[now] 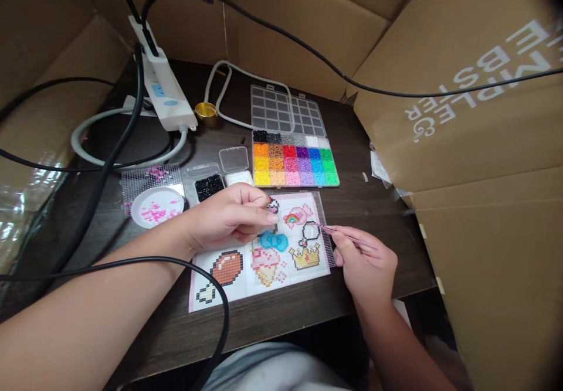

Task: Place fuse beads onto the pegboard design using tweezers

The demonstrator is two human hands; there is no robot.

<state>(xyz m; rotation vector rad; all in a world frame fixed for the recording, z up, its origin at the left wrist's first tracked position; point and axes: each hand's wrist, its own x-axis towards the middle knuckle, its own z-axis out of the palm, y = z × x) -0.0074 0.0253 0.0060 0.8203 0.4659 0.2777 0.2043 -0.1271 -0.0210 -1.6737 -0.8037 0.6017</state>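
Your right hand (367,262) keeps a narrow grip on one pair of pink tweezers (341,233), tips over the pattern sheet (264,250) on the near desk (373,203). Your left hand (229,218) pinches its fingertips at the sheet's far edge; what they hold is too small to tell. Beyond lie one bead box (294,165) and two small trays (224,183).

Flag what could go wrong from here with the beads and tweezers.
1. The left hand rests on the clear pegboard over the printed pattern sheet; a nudge could shift placed beads.
2. The right hand holds thin pink tweezers pointed at the board; a slip might flick beads off.
3. The open multicolour bead tray and the thick black cable sit close by; a snag could spill beads.
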